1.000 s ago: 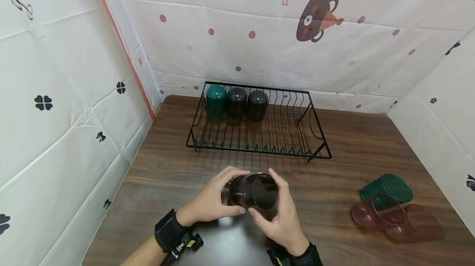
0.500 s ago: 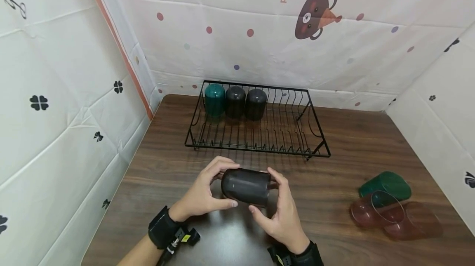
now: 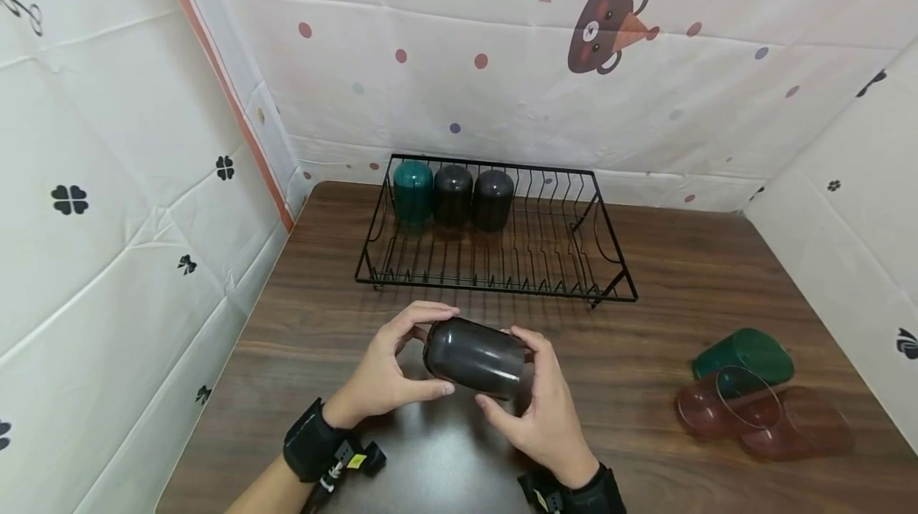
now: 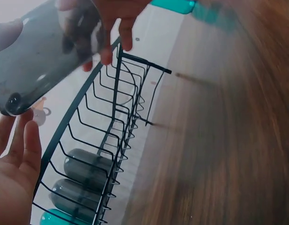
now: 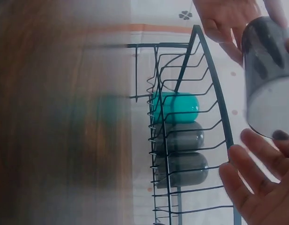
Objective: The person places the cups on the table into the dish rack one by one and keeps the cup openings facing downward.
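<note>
Dark cup [image 3: 474, 357] held on its side above the desk [image 3: 674, 283], just in front of the rack [image 3: 606, 247]; left hand [image 3: 383, 374] curled round its closed end, right hand [image 3: 541, 410] gripping the other end. Judged partway: three cups [image 3: 453, 195] already upside down in the rack's back-left corner. Left: held cup not yet racked; green cup [image 3: 746, 353] and two red cups [image 3: 763, 417] lying at desk's right.

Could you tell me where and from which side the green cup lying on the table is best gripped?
Grip the green cup around its rounded body, coming from above. It lies on its side, pressed against the red cups in front, so its upper flank is probably freest.
</note>
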`<state>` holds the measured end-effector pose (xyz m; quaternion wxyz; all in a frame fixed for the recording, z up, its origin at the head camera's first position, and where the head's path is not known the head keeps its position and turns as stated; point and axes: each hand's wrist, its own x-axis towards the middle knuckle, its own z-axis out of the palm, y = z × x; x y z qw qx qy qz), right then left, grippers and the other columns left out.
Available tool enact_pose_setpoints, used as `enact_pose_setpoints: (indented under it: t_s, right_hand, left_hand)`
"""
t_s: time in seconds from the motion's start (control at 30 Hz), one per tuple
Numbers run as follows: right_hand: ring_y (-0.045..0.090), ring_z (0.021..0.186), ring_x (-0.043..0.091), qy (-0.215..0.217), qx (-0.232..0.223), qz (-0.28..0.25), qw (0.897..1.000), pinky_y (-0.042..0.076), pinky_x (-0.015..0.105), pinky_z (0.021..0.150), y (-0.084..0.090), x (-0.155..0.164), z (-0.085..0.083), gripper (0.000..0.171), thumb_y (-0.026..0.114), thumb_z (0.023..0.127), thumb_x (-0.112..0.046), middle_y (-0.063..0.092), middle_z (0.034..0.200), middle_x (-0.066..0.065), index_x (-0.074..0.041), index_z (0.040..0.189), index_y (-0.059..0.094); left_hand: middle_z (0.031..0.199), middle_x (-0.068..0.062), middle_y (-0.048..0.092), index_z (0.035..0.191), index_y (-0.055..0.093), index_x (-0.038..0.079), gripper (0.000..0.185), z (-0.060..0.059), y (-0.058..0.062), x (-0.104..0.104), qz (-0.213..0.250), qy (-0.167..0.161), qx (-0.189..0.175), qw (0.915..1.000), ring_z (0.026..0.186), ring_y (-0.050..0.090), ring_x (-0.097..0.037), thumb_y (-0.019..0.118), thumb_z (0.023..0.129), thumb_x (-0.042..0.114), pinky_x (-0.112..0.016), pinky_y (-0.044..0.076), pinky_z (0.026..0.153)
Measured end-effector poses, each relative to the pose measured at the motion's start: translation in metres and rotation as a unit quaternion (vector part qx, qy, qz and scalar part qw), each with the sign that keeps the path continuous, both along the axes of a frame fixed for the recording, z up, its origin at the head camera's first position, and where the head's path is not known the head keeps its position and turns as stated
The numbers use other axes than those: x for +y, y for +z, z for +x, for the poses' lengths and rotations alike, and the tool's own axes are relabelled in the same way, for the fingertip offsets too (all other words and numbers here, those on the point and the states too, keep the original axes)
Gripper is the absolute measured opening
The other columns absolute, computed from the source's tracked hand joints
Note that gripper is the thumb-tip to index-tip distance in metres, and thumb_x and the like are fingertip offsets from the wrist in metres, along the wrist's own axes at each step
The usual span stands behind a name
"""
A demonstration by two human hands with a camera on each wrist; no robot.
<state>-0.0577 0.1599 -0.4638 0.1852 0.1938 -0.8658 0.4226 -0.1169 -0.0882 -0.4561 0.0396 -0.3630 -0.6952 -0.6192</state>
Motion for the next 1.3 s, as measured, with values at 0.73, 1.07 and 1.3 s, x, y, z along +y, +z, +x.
enact_pose_setpoints:
  t_s: [0.73, 1.07, 1.3]
  right_hand:
    - [0.052, 0.115, 0.008, -0.005, -0.015, 0.064, 0.998, 0.050, 0.039, 0.094, -0.002, -0.003, -0.002, 0.078, 0.087, 0.077, -0.047, 0.059, 0.132, -0.014, -0.031, 0.143, 0.048]
    - [0.053, 0.119, 0.009, -0.011, -0.045, 0.079, 0.996, 0.049, 0.042, 0.096, -0.001, 0.000, -0.003, 0.085, 0.083, 0.080, -0.053, 0.058, 0.139, -0.015, -0.034, 0.151, 0.041]
    - [0.051, 0.117, 0.005, -0.027, -0.061, 0.077, 0.995, 0.052, 0.041, 0.092, 0.000, 0.001, -0.003, 0.086, 0.084, 0.079, -0.052, 0.057, 0.136, -0.018, -0.038, 0.151, 0.039]
  left_hand:
    - [0.147, -0.002, 0.056, 0.141, 0.054, 0.020, 0.077, -0.008, 0.031, 0.027, -0.026, -0.088, 0.020, 0.9956, 0.133, 0.055, -0.021, 0.091, 0.073, 0.016, -0.035, 0.052, 0.094]
    - [0.145, 0.003, 0.057, 0.146, 0.050, 0.024, 0.077, -0.016, 0.040, 0.035, -0.090, -0.102, 0.038, 0.9901, 0.128, 0.058, -0.013, 0.089, 0.079, 0.025, -0.036, 0.052, 0.099]
    - [0.147, 0.005, 0.054, 0.143, 0.053, 0.026, 0.074, -0.021, 0.048, 0.034, -0.110, -0.112, 0.047, 0.9865, 0.133, 0.054, -0.016, 0.089, 0.079, 0.029, -0.036, 0.053, 0.101]
